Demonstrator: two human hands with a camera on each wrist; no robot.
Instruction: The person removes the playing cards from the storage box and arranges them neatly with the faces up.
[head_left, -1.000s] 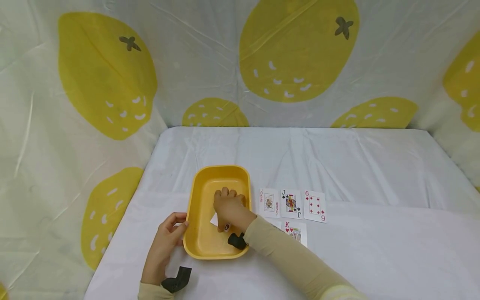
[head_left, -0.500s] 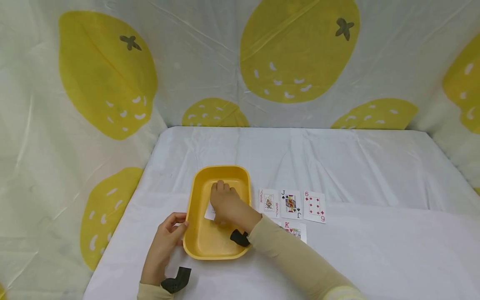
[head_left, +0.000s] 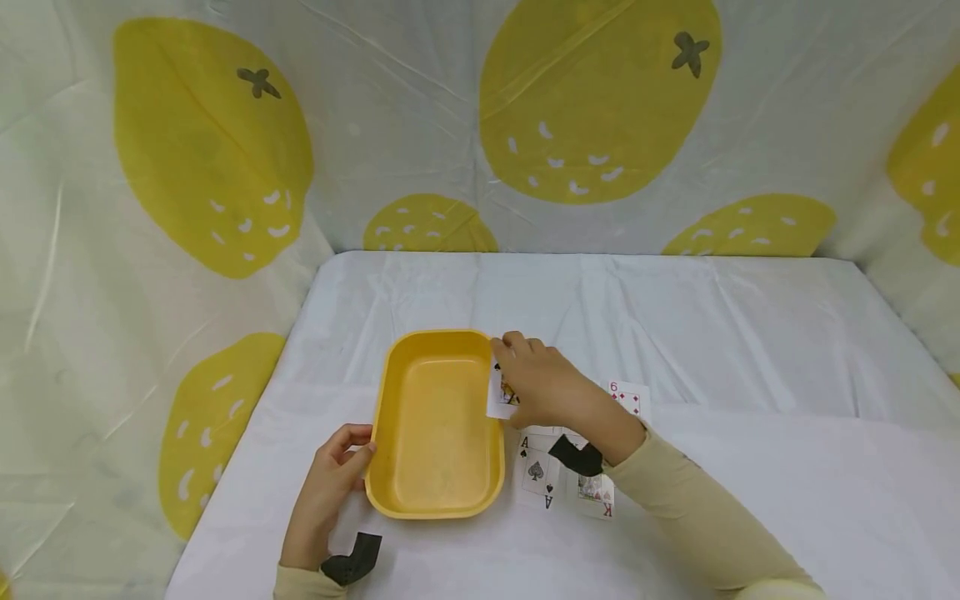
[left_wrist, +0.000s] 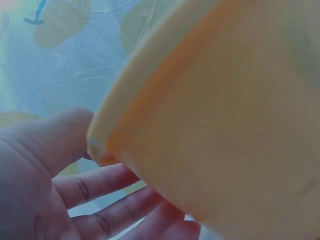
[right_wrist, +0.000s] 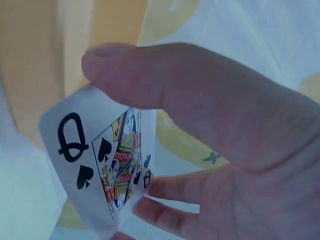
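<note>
My right hand (head_left: 543,383) pinches a queen of spades playing card (right_wrist: 80,140) between thumb and fingertips. It is just past the right rim of the yellow plastic tray (head_left: 438,442), above the laid-out cards. The tray's bare floor shows in the head view. At the tray's left side, my left hand (head_left: 341,467) holds the edge. In the left wrist view its thumb lies at the rim of the tray (left_wrist: 225,125), and its fingers reach along the outer wall below. Beneath my right hand and wrist, the joker and the jack of spades are mostly covered.
Right of the tray lie an ace of spades (head_left: 536,473), a partly covered king of hearts (head_left: 597,493) and a six of diamonds (head_left: 628,395), face up on the white tablecloth (head_left: 750,475). Behind the table hangs a lemon-print curtain (head_left: 420,100).
My right hand has lifted the queen of spades out of the tray and carried it right, over the rim. The ace of spades has come into sight. My left hand stays at the tray's edge.
</note>
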